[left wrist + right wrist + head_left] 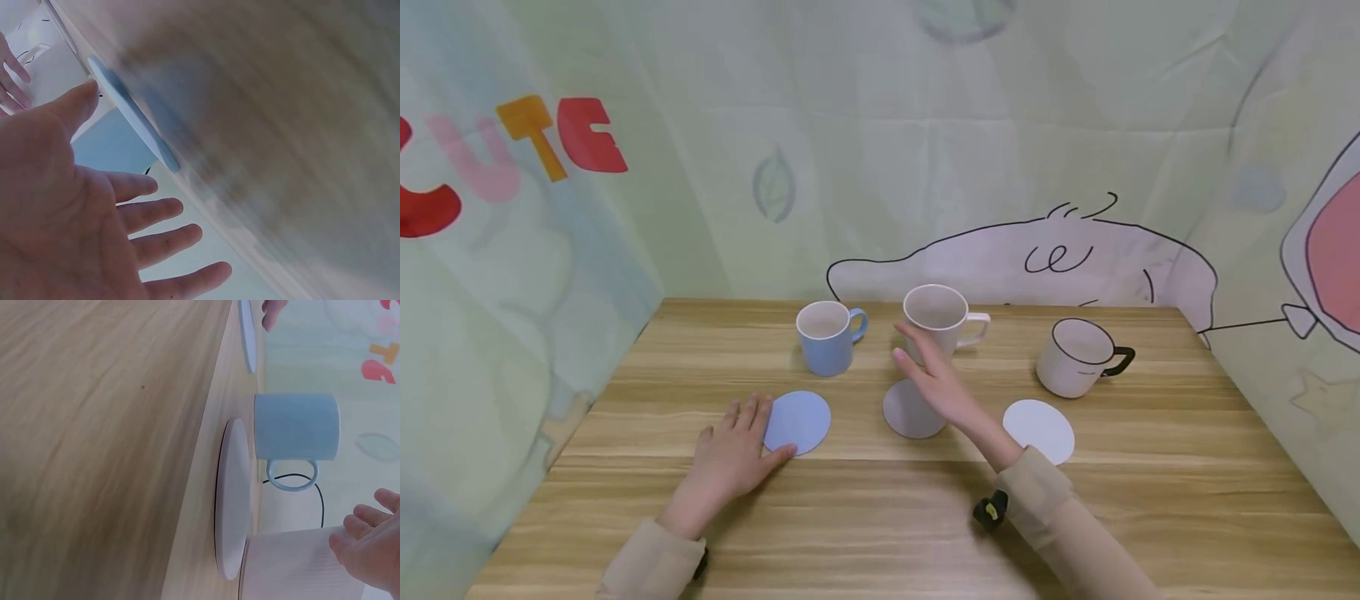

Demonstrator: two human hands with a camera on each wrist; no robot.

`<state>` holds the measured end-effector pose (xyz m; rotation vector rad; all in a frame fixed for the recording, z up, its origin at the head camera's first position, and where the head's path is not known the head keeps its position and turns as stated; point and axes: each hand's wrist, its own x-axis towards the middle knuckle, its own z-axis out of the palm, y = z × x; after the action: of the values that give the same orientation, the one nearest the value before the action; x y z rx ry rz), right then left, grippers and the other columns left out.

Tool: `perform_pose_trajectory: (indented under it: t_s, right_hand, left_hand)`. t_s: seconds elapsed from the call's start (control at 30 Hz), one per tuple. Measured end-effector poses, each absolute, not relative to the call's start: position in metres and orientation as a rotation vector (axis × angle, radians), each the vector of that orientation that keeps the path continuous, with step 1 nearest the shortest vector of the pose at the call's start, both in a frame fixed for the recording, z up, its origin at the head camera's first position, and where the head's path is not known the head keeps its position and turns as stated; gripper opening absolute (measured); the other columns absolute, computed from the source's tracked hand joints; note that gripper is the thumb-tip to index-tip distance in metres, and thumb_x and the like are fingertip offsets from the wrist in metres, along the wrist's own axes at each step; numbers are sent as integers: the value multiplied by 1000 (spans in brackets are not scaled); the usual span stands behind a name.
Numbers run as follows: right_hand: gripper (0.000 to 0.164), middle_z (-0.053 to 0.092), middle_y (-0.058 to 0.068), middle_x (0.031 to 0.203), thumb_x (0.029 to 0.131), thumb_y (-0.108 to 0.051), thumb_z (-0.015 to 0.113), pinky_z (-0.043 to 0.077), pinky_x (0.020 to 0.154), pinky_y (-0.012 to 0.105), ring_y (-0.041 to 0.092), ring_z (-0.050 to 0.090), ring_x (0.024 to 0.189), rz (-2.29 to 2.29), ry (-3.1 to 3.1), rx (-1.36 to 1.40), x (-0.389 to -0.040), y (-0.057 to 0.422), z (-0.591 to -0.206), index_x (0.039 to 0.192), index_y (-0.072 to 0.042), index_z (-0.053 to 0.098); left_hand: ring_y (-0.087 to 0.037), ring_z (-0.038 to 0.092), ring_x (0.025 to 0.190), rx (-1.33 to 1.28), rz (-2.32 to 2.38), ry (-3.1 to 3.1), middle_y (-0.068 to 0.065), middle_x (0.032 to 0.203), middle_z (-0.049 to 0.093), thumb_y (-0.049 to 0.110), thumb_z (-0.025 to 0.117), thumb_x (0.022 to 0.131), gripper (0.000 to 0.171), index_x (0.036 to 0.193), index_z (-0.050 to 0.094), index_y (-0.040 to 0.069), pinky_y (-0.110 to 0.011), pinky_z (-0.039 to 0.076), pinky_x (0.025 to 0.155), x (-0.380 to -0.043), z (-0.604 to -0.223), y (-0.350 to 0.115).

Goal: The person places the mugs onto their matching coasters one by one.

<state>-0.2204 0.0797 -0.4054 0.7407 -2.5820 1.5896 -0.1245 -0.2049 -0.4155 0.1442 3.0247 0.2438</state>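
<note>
My left hand (730, 454) has its fingers spread at the left edge of a round light-blue coaster (803, 422). The left wrist view shows the palm (56, 212) with nothing in it. Stretched forward, my right hand (938, 382) is at the front left of a pale pinkish-white mug (958, 323). In the right wrist view its relaxed fingers (359, 526) overlap the mug's side (294, 565) near the rim. A round greyish coaster (910, 412) lies in front of that mug, partly under the forearm in the head view.
A light-blue mug (827, 348) stands behind the blue coaster, handle to the right. On the right, a white mug (1067, 367) with black rim and handle stands behind a white coaster (1041, 432). A printed curtain (865, 167) hangs behind the wooden table (850, 533).
</note>
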Motion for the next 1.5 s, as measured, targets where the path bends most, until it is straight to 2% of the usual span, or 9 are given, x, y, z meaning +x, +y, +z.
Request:
perform_pose_trajectory:
  t_s: [0.33, 0.53, 0.87, 1.2, 1.5]
  right_hand:
    - [52, 34, 13, 155, 103, -30, 41, 21, 120, 50, 31, 27, 146, 1652, -2598, 711, -230, 72, -405, 148, -5, 32]
    - [53, 32, 14, 156, 103, -31, 40, 26, 117, 52, 36, 28, 145, 1743, -2588, 673, -236, 69, -406, 149, -5, 31]
    - [51, 33, 15, 155, 104, -29, 39, 27, 117, 49, 33, 31, 144, 1837, -2540, 626, -245, 61, -407, 148, -5, 32]
    - [53, 34, 14, 155, 104, -36, 38, 27, 118, 46, 30, 31, 145, 1841, -2584, 580, -252, 52, -403, 149, -8, 32]
    - [53, 34, 13, 155, 104, -36, 37, 26, 119, 44, 29, 30, 145, 1848, -2605, 538, -257, 44, -402, 149, -9, 32]
  left_hand:
    - [-51, 29, 138, 163, 233, 3021, -27, 152, 32, 55, 58, 88, 85, 147, 32, -1, -75, 31, 97, -130, -420, -209]
    - [-51, 29, 138, 172, 218, 2998, -27, 152, 30, 54, 58, 89, 85, 148, 31, -2, -75, 31, 97, -129, -419, -210]
    - [-52, 32, 136, 189, 201, 2978, -28, 151, 32, 58, 58, 87, 88, 146, 33, -2, -74, 35, 94, -127, -413, -212]
    - [-52, 33, 135, 206, 201, 2971, -28, 151, 33, 57, 58, 87, 88, 147, 32, -2, -72, 39, 91, -127, -418, -216]
    - [-52, 33, 135, 191, 202, 2941, -28, 151, 32, 60, 57, 87, 90, 148, 31, -1, -72, 38, 92, -128, -417, -217]
